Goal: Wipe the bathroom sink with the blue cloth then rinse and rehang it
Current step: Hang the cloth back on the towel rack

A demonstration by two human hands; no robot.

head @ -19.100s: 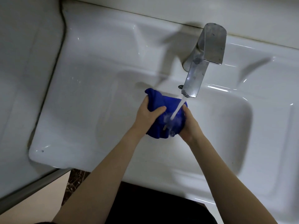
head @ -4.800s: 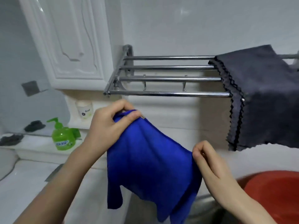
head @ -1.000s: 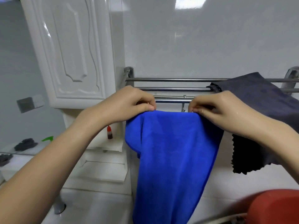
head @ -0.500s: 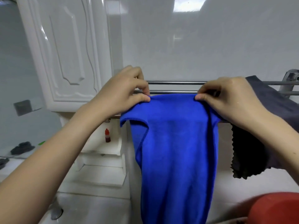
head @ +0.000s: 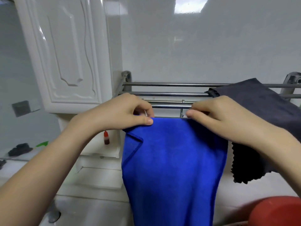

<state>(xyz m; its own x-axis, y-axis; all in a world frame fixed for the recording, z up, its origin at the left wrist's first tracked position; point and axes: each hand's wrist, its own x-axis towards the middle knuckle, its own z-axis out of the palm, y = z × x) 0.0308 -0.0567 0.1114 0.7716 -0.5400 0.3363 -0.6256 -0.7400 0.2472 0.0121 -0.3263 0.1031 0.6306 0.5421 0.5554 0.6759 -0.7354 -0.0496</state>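
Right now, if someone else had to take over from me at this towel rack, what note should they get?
Left hand: pinching the blue cloth at its top left edge.
Right hand: pinching the top right edge.
The cloth hangs spread at the front bar of the towel rack, left of the grey cloth.
Done: the cloth is at the rack.
Left: check that it is draped over the bar, smooth it, let go.

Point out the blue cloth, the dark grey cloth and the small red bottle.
blue cloth [head: 172,160]: head view, middle of the hanging front.
dark grey cloth [head: 260,98]: head view, part draped over the rails.
small red bottle [head: 106,139]: head view, its body.
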